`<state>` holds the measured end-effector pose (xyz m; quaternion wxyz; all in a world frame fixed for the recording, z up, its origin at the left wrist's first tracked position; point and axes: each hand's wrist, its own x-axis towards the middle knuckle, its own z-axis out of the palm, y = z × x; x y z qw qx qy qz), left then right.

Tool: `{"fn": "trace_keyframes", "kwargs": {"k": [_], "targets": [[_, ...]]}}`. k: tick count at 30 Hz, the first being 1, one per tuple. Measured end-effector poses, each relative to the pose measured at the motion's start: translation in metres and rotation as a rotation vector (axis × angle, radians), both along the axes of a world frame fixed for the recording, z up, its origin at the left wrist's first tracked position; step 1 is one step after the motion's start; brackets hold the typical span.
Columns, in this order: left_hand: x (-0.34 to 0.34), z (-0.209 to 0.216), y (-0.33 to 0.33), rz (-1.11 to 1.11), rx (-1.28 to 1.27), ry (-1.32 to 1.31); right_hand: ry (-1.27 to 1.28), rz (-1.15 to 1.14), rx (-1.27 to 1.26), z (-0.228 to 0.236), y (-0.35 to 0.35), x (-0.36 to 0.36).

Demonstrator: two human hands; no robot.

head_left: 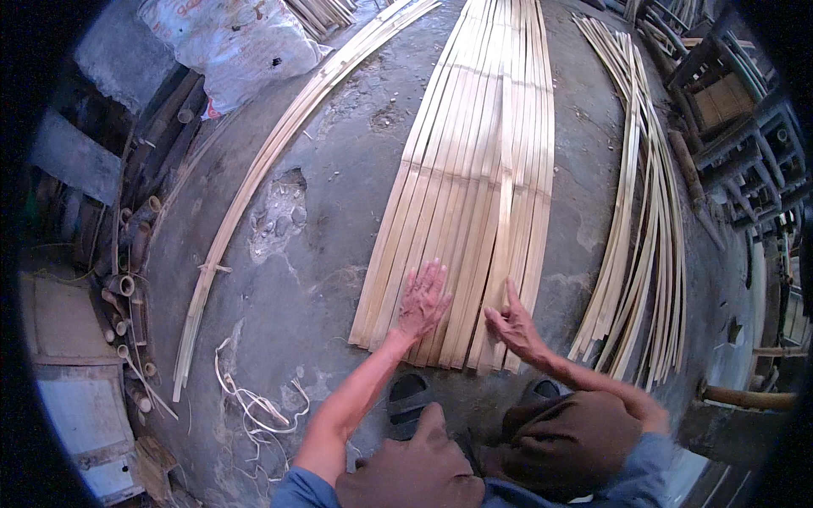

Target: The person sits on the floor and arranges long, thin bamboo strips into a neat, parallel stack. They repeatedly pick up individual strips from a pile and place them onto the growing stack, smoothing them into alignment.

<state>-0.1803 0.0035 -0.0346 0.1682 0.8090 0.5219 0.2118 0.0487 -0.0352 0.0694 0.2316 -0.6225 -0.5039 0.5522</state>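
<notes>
Dozens of bamboo slats (pixel 474 195) already lie side by side at twelve o'clock as the left hand (pixel 423 300) presses flat, fingers spread, and the right hand (pixel 512 326) rests open, gripping nothing, with loose strips (pixel 644 237) at three o'clock apparently still unlaid.

Bare floor (pixel 330 254) left of slat mat (pixel 474 195); loose strips (pixel 652 237) crowd right.

white sack (pixel 229 38), bamboo poles (pixel 127 288), wooden crates (pixel 728 93).
</notes>
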Motion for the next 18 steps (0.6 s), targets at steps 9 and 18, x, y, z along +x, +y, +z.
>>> {"fn": "trace_keyframes", "kwargs": {"k": [9,18], "targets": [[-0.008,-0.013,0.009,-0.03,0.002,0.139,0.022,0.021,-0.162,0.068,0.022,0.002],[-0.018,-0.015,0.009,-0.005,0.0,0.125,-0.112,-0.554,0.417,-0.046,-0.009,-0.118]]}}
